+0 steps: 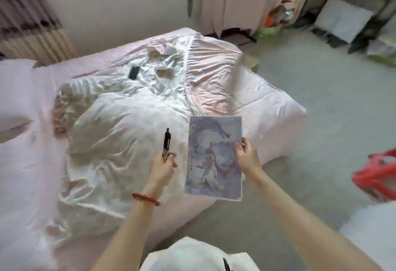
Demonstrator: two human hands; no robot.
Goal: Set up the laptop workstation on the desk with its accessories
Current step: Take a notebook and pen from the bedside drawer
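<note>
Pen [167, 142] upright in left hand [160, 169] grip, notebook [214, 157] right edge in right hand [246, 155] pinch.

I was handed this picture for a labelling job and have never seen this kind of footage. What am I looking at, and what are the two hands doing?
There is no machine here. The one picture comes from a wide-angle camera worn on a person's head, looking down at their own bare arms. The left hand, with a red bead bracelet on its wrist, grips a black pen. The right hand pinches the edge of a thin illustrated bluish booklet. Below lies a bed with a crumpled white quilt, a pink sheet and a small dark flat object, probably a phone.
</note>
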